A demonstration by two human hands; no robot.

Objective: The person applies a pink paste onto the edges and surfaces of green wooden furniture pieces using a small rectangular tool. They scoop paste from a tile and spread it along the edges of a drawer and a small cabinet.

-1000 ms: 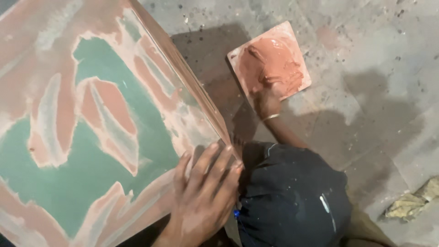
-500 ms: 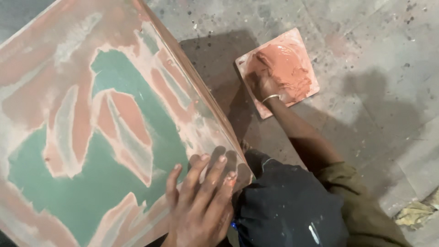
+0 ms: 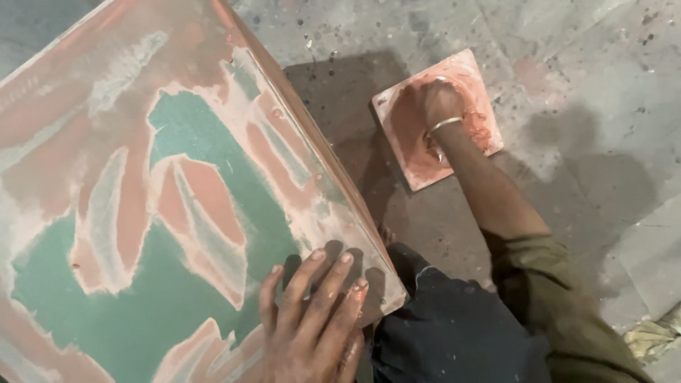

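A large green board (image 3: 142, 213) smeared with reddish-pink putty fills the left of the head view. My left hand (image 3: 312, 323) lies flat on its near corner, fingers spread, holding nothing. On the floor to the right sits a small square tile (image 3: 475, 85) heaped with reddish putty (image 3: 408, 131). My right hand (image 3: 441, 105), with a thin bangle on the wrist, reaches down onto that tile. Its fingers are pressed into the putty and curled out of sight.
The grey concrete floor (image 3: 567, 57) is speckled with paint spots and stains. My dark trouser knee (image 3: 454, 326) is at the bottom middle. A crumpled scrap (image 3: 649, 337) lies at the lower right edge.
My right hand has moved from the tile's near edge up onto its middle, into the putty. The view has shifted slightly, and my left hand stays on the board's corner.
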